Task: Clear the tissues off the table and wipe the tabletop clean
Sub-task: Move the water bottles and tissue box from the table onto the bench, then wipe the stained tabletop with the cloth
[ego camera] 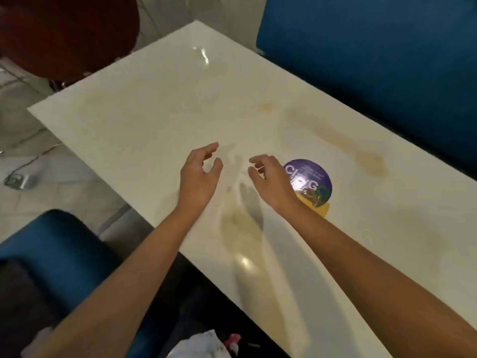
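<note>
Tabletop (160, 117) runs cream and glossy across the middle of my head view, from the far left corner to the lower right. On it I see brownish smears: a long one toward the right side (369, 156), a paler patch near the front edge (237, 220) between the forearms, and a small spot farther back (267, 107). A round purple and yellow sticker (313, 177) lies flat on the surface, its left part hidden by the right hand (271, 179).

Both hands hang over the table near its middle, close together but apart. The left hand (200, 174) has loosely curled fingers with nothing between them. The right hand's fingers are likewise slack and bent, grasping nothing. Their shadows fall on the surface below them.

Below the near table edge, at the bottom of the view, sits a white crumpled lump (204, 342) with something pink (232, 339) just beside it. I cannot tell whether it is tissue or a bag.

A blue seat (361, 47) stands beyond the table, another blue seat (51, 241) at the near left, and a dark red chair (64, 34) at the far left.
</note>
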